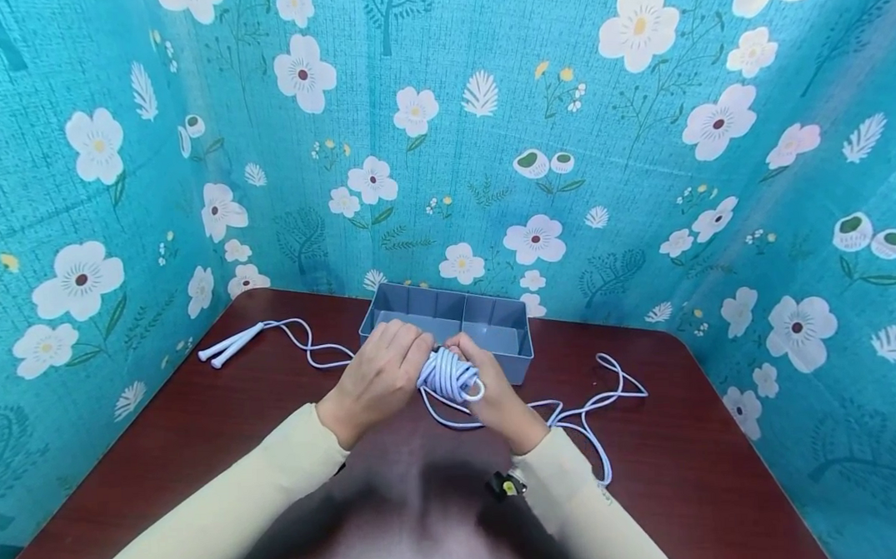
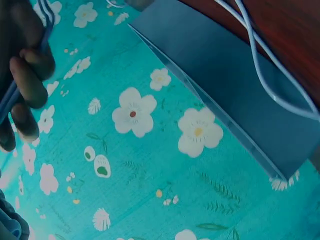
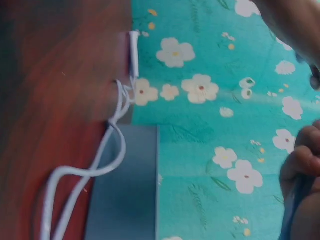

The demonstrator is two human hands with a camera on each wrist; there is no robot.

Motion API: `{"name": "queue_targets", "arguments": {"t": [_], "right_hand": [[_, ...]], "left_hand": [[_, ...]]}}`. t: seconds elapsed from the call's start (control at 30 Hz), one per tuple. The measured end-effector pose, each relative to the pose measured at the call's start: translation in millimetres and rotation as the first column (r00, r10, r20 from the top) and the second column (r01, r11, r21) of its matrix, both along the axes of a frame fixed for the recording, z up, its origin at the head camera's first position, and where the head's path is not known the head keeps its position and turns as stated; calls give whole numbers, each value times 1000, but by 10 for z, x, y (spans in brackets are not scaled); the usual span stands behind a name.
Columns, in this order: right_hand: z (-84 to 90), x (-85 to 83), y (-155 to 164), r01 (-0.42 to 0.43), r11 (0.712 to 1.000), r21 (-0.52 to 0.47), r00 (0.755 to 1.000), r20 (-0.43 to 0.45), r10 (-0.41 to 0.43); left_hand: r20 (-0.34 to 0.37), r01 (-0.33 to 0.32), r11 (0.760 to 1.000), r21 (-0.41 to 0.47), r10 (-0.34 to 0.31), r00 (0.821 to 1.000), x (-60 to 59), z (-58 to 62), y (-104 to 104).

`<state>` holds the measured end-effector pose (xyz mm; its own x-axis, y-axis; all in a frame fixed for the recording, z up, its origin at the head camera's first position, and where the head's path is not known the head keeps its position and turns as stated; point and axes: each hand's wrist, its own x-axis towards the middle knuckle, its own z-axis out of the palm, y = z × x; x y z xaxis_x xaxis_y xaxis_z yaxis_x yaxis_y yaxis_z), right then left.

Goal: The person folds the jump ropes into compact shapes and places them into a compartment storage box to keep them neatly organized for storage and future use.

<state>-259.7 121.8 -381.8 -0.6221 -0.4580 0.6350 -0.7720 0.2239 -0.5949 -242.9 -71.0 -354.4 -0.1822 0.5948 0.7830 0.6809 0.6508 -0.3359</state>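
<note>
At the near middle of the dark red table (image 1: pixel 689 469), both hands work a bundle of white rope (image 1: pixel 448 373). The left hand (image 1: pixel 377 378) has its fingers curled over the top left of the coil, gripping it; the right hand (image 1: pixel 490 390) holds it from the right and below, with one loop round what looks like the thumb, though blur makes that unsure. Cream sleeves (image 1: pixel 276 479) cover both arms. Loose rope trails on the table to either side: right in a tangle of loops (image 1: pixel 603 398), left in a wavy line to two white handles (image 1: pixel 226 346) lying side by side near the back left corner. Just behind the hands is a grey divided tray (image 1: pixel 495 323), set close to the teal flowered backdrop (image 1: pixel 639 179).
</note>
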Motion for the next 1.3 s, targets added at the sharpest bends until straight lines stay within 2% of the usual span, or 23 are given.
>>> {"name": "queue_targets", "arguments": {"t": [0.13, 0.23, 0.33, 0.43, 0.5, 0.57, 0.7, 0.77, 0.9, 1.03, 1.1, 1.2, 1.3], "right_hand": [[-132, 32, -97, 56, 997, -54, 992, -109, -62], [-195, 66, -135, 6, 997, -82, 995, -102, -15], [-229, 91, -151, -31, 999, -24, 992, -125, 27], [-237, 108, -150, 30, 996, 79, 980, -196, -14], [-230, 118, -141, 117, 981, 151, 966, -246, -78], [-222, 127, -131, 185, 959, 214, 959, -251, -129], [-162, 159, -120, 292, 897, 333, 934, -300, -193], [-106, 184, -121, 349, 867, 356, 899, -387, -203], [40, 281, -121, 452, 820, 352, 804, -559, -203], [184, 422, -135, 514, 774, 370, 744, -641, -188], [242, 492, -139, 546, 749, 376, 706, -687, -171], [324, 579, -119, 579, 729, 365, 650, -747, -143], [420, 641, -79, 592, 726, 350, 613, -781, -122]], "left_hand": [[10, -23, 999, 42, 22, 1000, -5, -5, -1], [16, -63, 996, 55, 62, 998, -20, 2, -14], [21, -107, 993, 60, 106, 994, -47, 13, -32], [18, -148, 987, 61, 148, 989, -82, 32, -50], [14, -171, 983, 68, 171, 985, -106, 48, -68], [8, -203, 976, 73, 203, 979, -131, 67, -88], [14, -264, 962, 69, 263, 965, -182, 99, -121], [24, -295, 954, 60, 294, 955, -205, 111, -131], [41, -350, 935, 54, 348, 937, -253, 132, -137], [49, -373, 926, 59, 371, 927, -298, 136, -110], [55, -383, 922, 60, 380, 923, -318, 121, -99], [63, -395, 917, 57, 391, 918, -335, 93, -101], [50, -392, 919, 49, 390, 919, -349, 66, -102]]}}
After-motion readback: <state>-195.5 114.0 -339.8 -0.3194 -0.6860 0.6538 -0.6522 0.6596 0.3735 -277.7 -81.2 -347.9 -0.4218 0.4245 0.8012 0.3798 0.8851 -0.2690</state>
